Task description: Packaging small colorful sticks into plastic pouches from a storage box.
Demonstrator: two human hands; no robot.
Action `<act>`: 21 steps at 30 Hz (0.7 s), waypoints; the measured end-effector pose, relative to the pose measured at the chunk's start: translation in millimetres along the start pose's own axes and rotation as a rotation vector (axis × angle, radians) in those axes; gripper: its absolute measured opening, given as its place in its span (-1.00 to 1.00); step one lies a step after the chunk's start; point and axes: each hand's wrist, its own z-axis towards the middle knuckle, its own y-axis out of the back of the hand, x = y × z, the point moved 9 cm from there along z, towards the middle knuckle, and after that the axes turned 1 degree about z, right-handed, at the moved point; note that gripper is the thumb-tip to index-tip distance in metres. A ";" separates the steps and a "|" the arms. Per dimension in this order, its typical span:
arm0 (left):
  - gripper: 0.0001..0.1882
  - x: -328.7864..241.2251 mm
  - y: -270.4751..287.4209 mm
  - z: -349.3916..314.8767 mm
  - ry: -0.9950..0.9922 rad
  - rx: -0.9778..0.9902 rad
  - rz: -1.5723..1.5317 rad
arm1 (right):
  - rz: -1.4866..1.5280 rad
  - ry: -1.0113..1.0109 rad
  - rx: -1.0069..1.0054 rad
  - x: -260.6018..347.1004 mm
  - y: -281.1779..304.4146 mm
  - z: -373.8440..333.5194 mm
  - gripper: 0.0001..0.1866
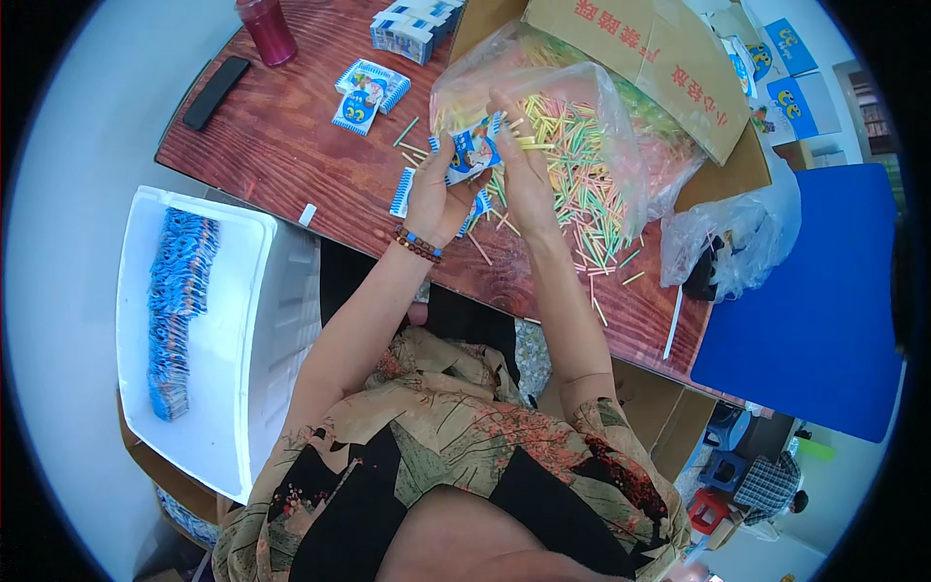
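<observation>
A small blue-and-white packet (pixel 475 145) is held up above the table, tilted, in my left hand (pixel 434 199), whose thumb presses on its left side. My right hand (pixel 526 184) is closed at the packet's right edge, thumb against it. A few pale yellow sticks (pixel 535 144) show at the right hand's fingers; how they are gripped is partly hidden. Below the hands lie more blue-and-white packets (pixel 401 192), partly covered by the left hand. Just right of my hands spreads a heap of thin pastel sticks (pixel 587 184), pink, green and yellow, spilling from a clear plastic bag (pixel 621 107).
Packets (pixel 369 94) and a blue-and-white box (pixel 415 31) lie farther back, near a black phone (pixel 216 92) and a red cup (pixel 267 34). A cardboard box (pixel 650 58) stands behind the heap. At left, a white bin (pixel 233 339) holds rows of packets. A blue board (pixel 805 301) is at right.
</observation>
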 end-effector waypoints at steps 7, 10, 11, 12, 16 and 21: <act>-0.65 -1.9 -11.4 3.8 0.012 0.054 -0.067 | 0.057 -0.059 -0.001 10.9 3.3 11.0 -0.48; -0.62 -11.7 -12.7 -1.5 -0.020 0.076 -0.120 | -0.330 0.073 0.107 34.2 -15.9 3.1 -0.48; -0.62 -10.7 -14.0 -1.0 -0.027 0.079 -0.123 | -0.247 0.021 0.115 22.8 -17.0 7.8 -0.45; -0.61 -7.2 -13.4 0.5 -0.014 0.068 -0.193 | -0.250 0.024 0.122 24.0 -19.7 8.1 -0.45; -0.58 -17.6 -10.7 -0.6 -0.032 0.058 -0.309 | -0.360 0.055 0.130 37.2 -33.8 22.4 -0.42; -0.60 -32.4 -10.7 -5.1 -0.038 0.084 -0.403 | -0.160 0.101 0.031 44.2 -40.7 30.7 -0.46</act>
